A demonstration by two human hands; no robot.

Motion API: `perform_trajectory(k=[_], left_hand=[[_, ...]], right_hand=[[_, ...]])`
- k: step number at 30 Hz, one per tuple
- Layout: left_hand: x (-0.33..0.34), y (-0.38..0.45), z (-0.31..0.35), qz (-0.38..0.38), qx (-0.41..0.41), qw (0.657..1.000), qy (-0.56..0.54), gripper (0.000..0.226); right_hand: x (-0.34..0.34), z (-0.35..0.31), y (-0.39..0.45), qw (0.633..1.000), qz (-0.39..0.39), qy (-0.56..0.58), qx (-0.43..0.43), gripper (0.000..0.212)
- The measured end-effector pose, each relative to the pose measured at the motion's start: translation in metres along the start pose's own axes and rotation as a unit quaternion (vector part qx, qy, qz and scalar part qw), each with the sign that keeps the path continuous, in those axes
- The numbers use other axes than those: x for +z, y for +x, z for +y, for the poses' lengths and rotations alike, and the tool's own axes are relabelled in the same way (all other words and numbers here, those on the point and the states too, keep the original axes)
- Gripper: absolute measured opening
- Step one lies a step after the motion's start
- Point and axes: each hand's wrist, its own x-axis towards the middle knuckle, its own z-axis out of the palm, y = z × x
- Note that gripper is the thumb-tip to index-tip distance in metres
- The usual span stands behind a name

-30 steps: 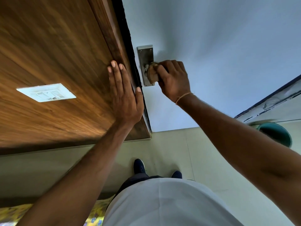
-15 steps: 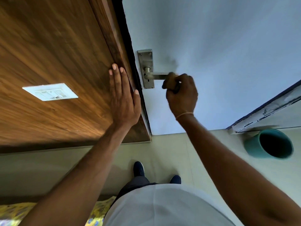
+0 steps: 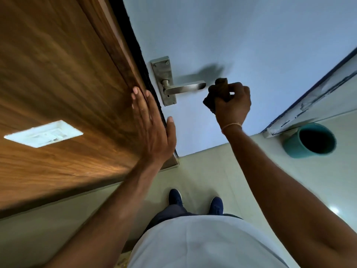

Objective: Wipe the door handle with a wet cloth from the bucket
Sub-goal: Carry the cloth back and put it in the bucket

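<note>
The steel lever door handle sticks out from its backplate on a pale blue door. My right hand is closed on a dark brown cloth, just off the free end of the lever, a small gap apart from it. The full length of the lever is bare. My left hand lies flat, fingers spread, against the edge of the wooden panel beside the door. A teal bucket stands on the floor at the right.
A white switch plate is set into the wooden panel at the left. Pale floor tiles spread below the door, with my two blue shoes on them. A door frame with chipped paint runs above the bucket.
My right hand with the cloth slid along the lever from the backplate to its free end and has now come off it. The left hand stayed flat on the wood.
</note>
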Motion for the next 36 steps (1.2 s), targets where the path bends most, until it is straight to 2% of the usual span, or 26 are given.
perform_trajectory(k=[2,4,6,8,12,16,19,23,25,28,30,33,36], left_hand=[[0.005,0.001,0.01,-0.027,0.04,0.998,-0.033,0.077],[0.014,0.003,0.021,-0.067,0.092,0.988,-0.103,0.074],[0.027,0.006,0.033,-0.132,0.125,0.967,-0.177,0.067],[0.044,0.008,0.052,-0.222,0.132,0.94,-0.223,0.062],[0.074,0.008,0.113,-0.346,0.056,0.887,-0.301,0.059],[0.105,0.006,0.185,-0.457,-0.042,0.817,-0.35,0.048],[0.13,0.004,0.249,-0.52,-0.081,0.771,-0.359,0.035],[0.157,-0.003,0.33,-0.539,-0.111,0.734,-0.398,0.033],[0.168,-0.007,0.364,-0.55,-0.099,0.727,-0.398,0.03],[0.186,-0.01,0.413,-0.556,-0.084,0.721,-0.406,0.022],[0.199,-0.009,0.441,-0.564,-0.096,0.703,-0.422,0.02],[0.227,-0.007,0.479,-0.596,-0.135,0.655,-0.444,0.018],[0.269,0.0,0.509,-0.627,-0.231,0.587,-0.457,0.013]], right_hand=[[-0.008,0.006,-0.003,0.997,-0.014,0.057,0.058,0.017],[-0.021,0.017,-0.011,0.974,-0.038,0.17,0.146,0.027],[-0.041,0.025,-0.023,0.916,-0.071,0.319,0.235,0.037],[-0.068,0.031,-0.033,0.875,-0.071,0.381,0.291,0.032],[-0.135,0.057,-0.039,0.791,-0.022,0.511,0.336,0.033],[-0.207,0.077,-0.031,0.718,0.002,0.611,0.332,0.074],[-0.261,0.096,-0.02,0.712,-0.036,0.632,0.305,0.075],[-0.322,0.118,0.003,0.741,-0.029,0.604,0.29,0.056],[-0.35,0.126,0.012,0.756,-0.023,0.592,0.278,0.046],[-0.393,0.144,0.028,0.765,0.007,0.573,0.292,0.042],[-0.414,0.164,0.038,0.755,0.04,0.57,0.322,0.048],[-0.44,0.187,0.053,0.708,0.078,0.619,0.331,0.06],[-0.465,0.207,0.076,0.69,0.101,0.645,0.313,0.045]])
